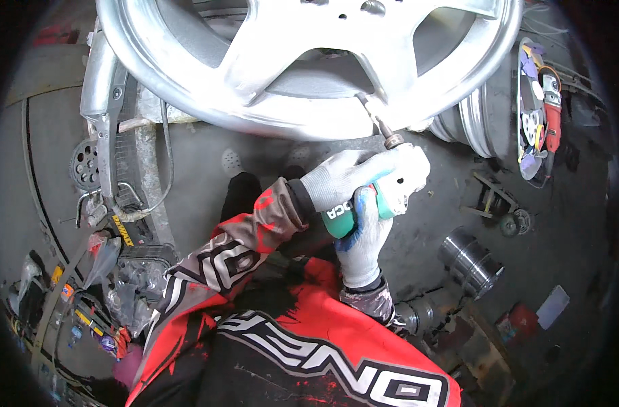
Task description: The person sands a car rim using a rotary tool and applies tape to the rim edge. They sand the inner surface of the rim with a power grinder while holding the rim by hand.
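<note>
A silver alloy wheel (326, 30) fills the top of the view, its spokes pointing down toward the person. Just below its lower rim, right of centre, both gloved hands hold a green-and-white power tool (394, 190). The left hand (340, 178) comes in from the side, fingers close together and laid over the tool's upper body — a fairly flat grip. The right hand (365, 237) is curled round the green part from below, one digit reaching up along the housing; its other fingertips are hidden. On the floor to the right lies a ribbed metal cylinder (469, 261). Smallest is the tool's slim bit (378, 121), tip over the rim beside a spoke — whether it touches, I cannot tell.
</note>
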The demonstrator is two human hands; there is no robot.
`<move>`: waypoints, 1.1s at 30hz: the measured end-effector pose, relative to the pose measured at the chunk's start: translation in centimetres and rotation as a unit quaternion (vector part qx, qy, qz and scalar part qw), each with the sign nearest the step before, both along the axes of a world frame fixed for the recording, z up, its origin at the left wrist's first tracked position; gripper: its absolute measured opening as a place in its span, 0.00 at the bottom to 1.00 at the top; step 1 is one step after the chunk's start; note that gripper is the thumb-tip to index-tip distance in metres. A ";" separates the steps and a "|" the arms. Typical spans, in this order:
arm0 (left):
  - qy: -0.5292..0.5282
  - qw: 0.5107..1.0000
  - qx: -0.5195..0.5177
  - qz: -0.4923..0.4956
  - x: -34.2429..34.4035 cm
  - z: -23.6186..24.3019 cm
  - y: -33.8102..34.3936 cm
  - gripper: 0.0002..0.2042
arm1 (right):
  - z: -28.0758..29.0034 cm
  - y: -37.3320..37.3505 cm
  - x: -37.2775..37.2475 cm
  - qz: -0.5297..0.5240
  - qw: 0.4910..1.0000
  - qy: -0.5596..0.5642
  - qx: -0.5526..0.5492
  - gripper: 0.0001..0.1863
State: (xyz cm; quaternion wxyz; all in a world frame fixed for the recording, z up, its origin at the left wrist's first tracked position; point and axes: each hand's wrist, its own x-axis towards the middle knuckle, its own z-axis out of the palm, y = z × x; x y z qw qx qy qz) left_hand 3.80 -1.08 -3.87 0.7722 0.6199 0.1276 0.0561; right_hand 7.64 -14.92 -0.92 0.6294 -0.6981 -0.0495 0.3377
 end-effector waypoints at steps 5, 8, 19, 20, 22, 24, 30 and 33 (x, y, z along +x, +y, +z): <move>-0.067 0.978 0.190 0.051 -2.7 -2.4 -0.9 0.23 | -0.3 1.0 -2.8 -0.038 0.996 0.073 0.023 0.18; 0.041 0.997 -0.056 0.028 -4.7 -3.0 -0.2 0.24 | -1.1 1.3 -4.7 -0.001 0.998 0.059 0.015 0.19; 0.127 0.984 -0.115 0.040 -9.2 1.5 3.0 0.23 | 0.3 4.4 -9.3 -0.045 0.974 0.192 0.114 0.22; 0.126 0.985 -0.113 0.034 -8.8 1.1 2.7 0.23 | -0.1 4.1 -9.3 -0.051 0.974 0.190 0.117 0.22; 0.106 0.977 -0.181 0.045 -7.3 -0.5 1.8 0.24 | -1.4 3.0 -8.6 -0.068 0.976 0.182 0.101 0.23; 0.069 0.990 -0.120 0.036 -5.8 -1.5 1.6 0.24 | -1.7 2.1 -7.8 -0.079 0.981 0.165 0.068 0.20; -0.139 0.970 0.201 0.002 -1.3 -3.5 0.4 0.24 | -1.6 1.7 -4.0 -0.110 0.993 -0.021 0.026 0.08; -0.107 0.988 0.109 0.014 -0.9 -2.1 0.3 0.22 | -1.2 1.9 -3.7 -0.122 0.992 -0.021 0.028 0.08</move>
